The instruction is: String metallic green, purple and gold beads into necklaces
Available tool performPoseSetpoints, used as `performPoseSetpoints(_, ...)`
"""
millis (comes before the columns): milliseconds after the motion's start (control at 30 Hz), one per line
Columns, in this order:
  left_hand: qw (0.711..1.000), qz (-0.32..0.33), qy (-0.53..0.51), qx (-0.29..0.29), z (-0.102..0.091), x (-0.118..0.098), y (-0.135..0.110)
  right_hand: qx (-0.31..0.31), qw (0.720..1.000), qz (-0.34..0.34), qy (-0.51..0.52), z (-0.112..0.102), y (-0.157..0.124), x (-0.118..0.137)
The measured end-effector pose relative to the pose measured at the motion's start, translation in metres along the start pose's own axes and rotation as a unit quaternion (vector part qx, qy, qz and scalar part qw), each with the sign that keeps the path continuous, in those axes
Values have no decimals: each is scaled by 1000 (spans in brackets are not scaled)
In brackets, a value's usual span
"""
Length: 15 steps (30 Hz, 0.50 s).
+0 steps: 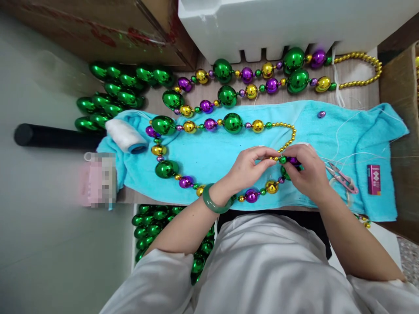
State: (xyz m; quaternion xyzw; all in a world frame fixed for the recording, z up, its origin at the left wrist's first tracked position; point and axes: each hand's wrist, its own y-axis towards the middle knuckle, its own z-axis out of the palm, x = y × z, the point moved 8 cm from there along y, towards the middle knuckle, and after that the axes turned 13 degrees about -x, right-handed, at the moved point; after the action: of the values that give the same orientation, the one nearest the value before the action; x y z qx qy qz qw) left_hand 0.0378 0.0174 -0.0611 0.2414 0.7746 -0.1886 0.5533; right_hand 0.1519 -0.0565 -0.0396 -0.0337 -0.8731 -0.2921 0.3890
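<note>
A bead necklace (232, 123) of green, gold and purple shiny beads lies in a loop on a turquoise towel (209, 150). My left hand (253, 168) pinches the small gold beads at one end of its gold strand. Close against it, my right hand (306, 170) is closed on the necklace's green and purple beads, partly covering them. The fingertips of both hands nearly meet at a small green bead (282, 160). Thin white thread runs off to the right from my right hand. Scissors (342, 178) with pink handles lie just right of that hand.
A second bead necklace (227, 96) stretches along the table behind the towel. A thread spool (126, 136) lies at left, near piled green beads (113, 89). One loose purple bead (321, 114) and a small magenta box (373, 179) rest on the towel. A white foam box (278, 26) stands behind.
</note>
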Motion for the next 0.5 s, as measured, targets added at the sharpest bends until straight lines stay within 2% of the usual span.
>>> performPoseSetpoints(100, 997, 29, 71, 6, 1, -7, -1, 6, 1000, 2, -2, 0, -2, -4)
performPoseSetpoints(167, 997, 20, 77, 26, 3, -7, 0, 16, 1000, 22, 10, 0, -3, -8)
performPoseSetpoints(233, 997, -25, 40, 61, 6, -1, 0, 29, 997, 56, 34, 1, -3, -14)
performPoseSetpoints(333, 984, -121, -73, 108, 13, 9, -1, 51, 989, 118, 76, 2, -4, -23)
performPoseSetpoints(500, 953, -205, -193, 116, 18, 20, -4, 90, 969, 193, 125, 8, -6, -36)
